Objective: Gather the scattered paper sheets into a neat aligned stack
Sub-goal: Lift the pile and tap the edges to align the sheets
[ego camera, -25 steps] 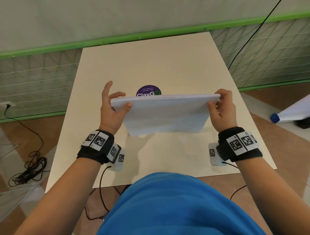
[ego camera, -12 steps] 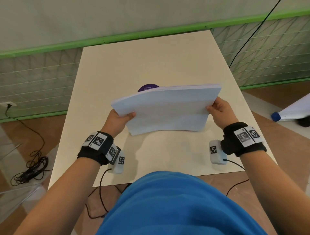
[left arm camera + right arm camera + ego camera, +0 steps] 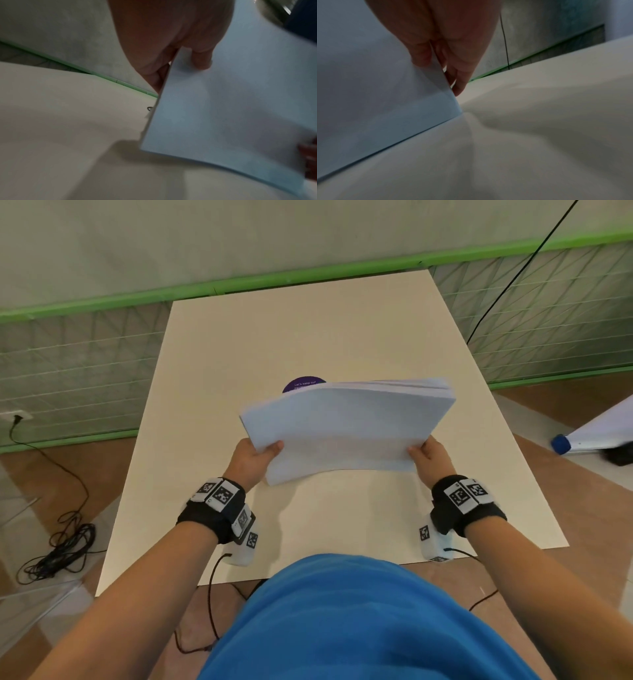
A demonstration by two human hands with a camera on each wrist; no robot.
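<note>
While tilted: paper stack (image 3: 346, 426) (between hands)

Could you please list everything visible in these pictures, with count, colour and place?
paper stack: one, white, held over the table, near edge at or just above the top, far edge raised
table: one, cream, in front of the person
sticker: one, purple, round, on the table, partly hidden behind the stack
cable coil: one, black, floor at left
socket: one, white, low on left wall
rail: green, along the wall behind the table
shirt: one, blue, bottom centre
wristbands: two, black with white markers, one on each wrist
left hand: grip on the stack's left edge
right hand: grip on the stack's right edge
</note>
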